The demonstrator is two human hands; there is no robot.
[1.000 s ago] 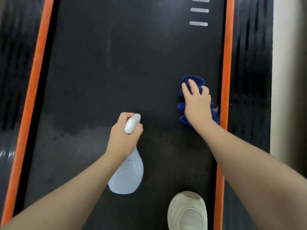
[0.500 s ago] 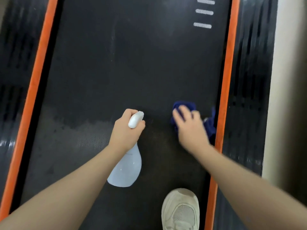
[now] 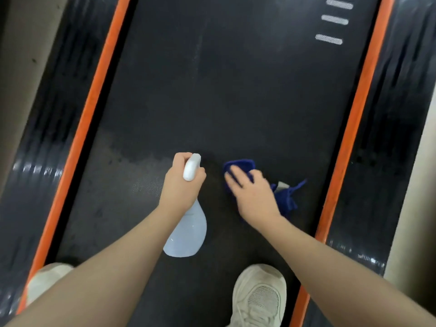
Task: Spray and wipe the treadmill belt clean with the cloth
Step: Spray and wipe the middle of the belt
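The left hand grips a spray bottle while, just beside it, the right hand, blurred but seemingly flat-fingered, presses a blue cloth onto the belt.

A single head-worn wide-angle camera is looking steeply down from above at a black treadmill belt, which is running away toward the top of the frame. Both forearms are reaching in from the bottom edge, close to the lens, with a white shoe directly below
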